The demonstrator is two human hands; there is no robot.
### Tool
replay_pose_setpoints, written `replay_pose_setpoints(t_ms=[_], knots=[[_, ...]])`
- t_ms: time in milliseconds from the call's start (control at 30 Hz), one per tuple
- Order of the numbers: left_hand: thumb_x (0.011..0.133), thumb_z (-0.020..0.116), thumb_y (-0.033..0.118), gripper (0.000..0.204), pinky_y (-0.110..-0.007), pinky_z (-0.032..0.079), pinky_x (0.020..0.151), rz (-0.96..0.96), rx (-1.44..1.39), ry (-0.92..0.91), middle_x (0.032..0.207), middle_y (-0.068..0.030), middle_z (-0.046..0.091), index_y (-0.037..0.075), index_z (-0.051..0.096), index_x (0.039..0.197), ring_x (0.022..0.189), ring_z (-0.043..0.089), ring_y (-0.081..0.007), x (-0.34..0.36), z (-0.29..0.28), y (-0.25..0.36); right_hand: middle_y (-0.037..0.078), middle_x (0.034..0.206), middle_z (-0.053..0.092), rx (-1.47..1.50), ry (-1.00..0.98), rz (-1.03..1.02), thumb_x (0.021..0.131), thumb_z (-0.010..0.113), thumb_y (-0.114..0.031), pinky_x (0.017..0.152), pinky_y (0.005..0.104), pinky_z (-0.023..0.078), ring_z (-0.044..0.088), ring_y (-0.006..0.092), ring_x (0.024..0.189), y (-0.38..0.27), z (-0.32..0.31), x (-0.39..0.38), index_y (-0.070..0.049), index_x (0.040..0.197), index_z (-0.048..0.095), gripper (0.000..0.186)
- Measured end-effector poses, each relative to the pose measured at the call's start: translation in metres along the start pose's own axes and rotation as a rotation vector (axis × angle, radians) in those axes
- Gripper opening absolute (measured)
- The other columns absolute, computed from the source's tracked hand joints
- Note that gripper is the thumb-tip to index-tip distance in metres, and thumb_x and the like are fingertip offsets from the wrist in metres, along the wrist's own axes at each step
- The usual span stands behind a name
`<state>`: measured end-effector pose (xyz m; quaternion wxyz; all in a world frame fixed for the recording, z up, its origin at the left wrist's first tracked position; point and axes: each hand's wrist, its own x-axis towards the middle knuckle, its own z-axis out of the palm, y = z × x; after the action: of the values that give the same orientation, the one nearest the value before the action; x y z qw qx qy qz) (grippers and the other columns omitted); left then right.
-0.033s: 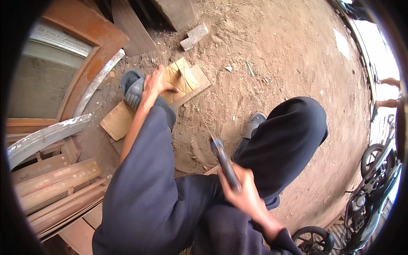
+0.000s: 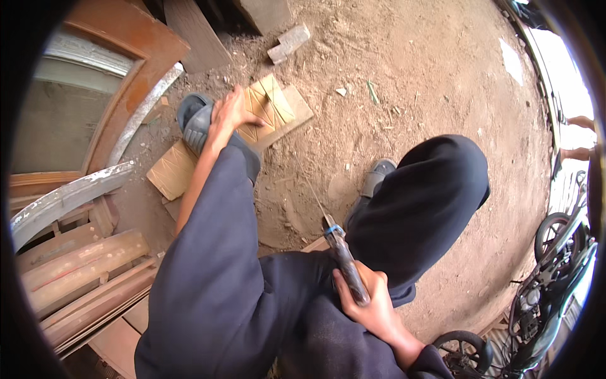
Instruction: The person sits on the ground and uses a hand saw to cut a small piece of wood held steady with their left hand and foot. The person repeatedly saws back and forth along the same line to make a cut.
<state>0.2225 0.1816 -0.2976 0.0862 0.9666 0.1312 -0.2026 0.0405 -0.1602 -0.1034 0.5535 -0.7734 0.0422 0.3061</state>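
A light wooden board [image 2: 268, 104] with dark lines marked across it lies near the ground at left of centre. My left hand [image 2: 230, 117] grips it beside my sandalled left foot [image 2: 199, 120], which presses on the board. The thumb is spread along the marked face and the other fingers curl toward the far edge. My right hand [image 2: 369, 297] is closed around the dark brown handle of a hand saw [image 2: 346, 256], held over my lap. Its thin blade, seen nearly edge-on, points toward the ground, apart from the board. A blue band circles the handle's front end.
Another plank [image 2: 293, 117] lies under the marked board. A small wood block [image 2: 289, 44] sits beyond it on the dirt floor [image 2: 429, 82]. Framed wooden panels [image 2: 148, 47] and stacked timber [image 2: 88, 271] stand at left. A motorbike [image 2: 536, 303] is at lower right; another person's legs [image 2: 577, 136] show at far right.
My right hand has drawn the saw back toward my body and slightly right. My left hand and foot stay on the board.
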Motion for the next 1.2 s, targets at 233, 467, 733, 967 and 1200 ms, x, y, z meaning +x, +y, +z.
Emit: replay_pose_setpoints(t_ms=[233,467,733,967,1200], knots=[[0.043,0.094,0.047,0.1,-0.046,0.051,0.09,-0.024,0.005,0.023,0.109,-0.0294,0.066,-0.006,0.049,0.116,0.108,0.064,-0.0403,0.008,0.004,0.006,0.015,0.056,0.042,-0.043,0.021,-0.046,0.089,0.067,-0.011,0.049,0.0363,0.036,0.034,0.0151,0.051,0.004,0.02,0.079,0.002,0.07,0.05,0.028],[0.044,0.092,0.049,0.1,-0.046,0.049,0.092,-0.059,-0.01,-0.029,0.109,-0.0279,0.067,-0.005,0.05,0.116,0.108,0.064,-0.0401,0.009,0.0,-0.011,0.01,0.053,0.045,-0.019,-0.013,-0.002,0.089,0.067,-0.007,0.046,0.0306,0.036,0.04,0.009,0.048,0.002,-0.008,0.02,0.002,0.074,0.056,0.02],[0.045,0.092,0.053,0.103,-0.044,0.049,0.094,-0.071,-0.004,-0.006,0.11,-0.0286,0.066,-0.008,0.049,0.116,0.109,0.064,-0.0377,0.012,0.001,-0.007,0.01,0.053,0.042,-0.043,-0.014,-0.064,0.089,0.067,-0.009,0.046,0.0315,0.033,0.037,0.0091,0.049,-0.003,0.002,0.071,0.002,0.072,0.053,0.025],[0.045,0.093,0.054,0.107,-0.043,0.051,0.093,-0.054,-0.015,-0.003,0.108,-0.0293,0.067,-0.01,0.048,0.118,0.107,0.066,-0.0369,0.014,0.001,-0.001,0.009,0.055,0.042,-0.028,-0.008,-0.1,0.09,0.065,-0.009,0.047,0.0315,0.035,0.036,0.009,0.052,0.015,0.011,0.061,0.002,0.074,0.052,0.024],[0.049,0.09,0.053,0.1,-0.048,0.049,0.093,-0.086,-0.004,-0.009,0.113,-0.0273,0.065,-0.006,0.05,0.119,0.109,0.064,-0.0383,0.011,0.002,-0.014,0.007,0.056,0.043,-0.034,-0.027,-0.02,0.091,0.064,-0.011,0.049,0.0308,0.035,0.039,0.0083,0.053,0.007,-0.003,0.018,0.001,0.074,0.055,0.023]])
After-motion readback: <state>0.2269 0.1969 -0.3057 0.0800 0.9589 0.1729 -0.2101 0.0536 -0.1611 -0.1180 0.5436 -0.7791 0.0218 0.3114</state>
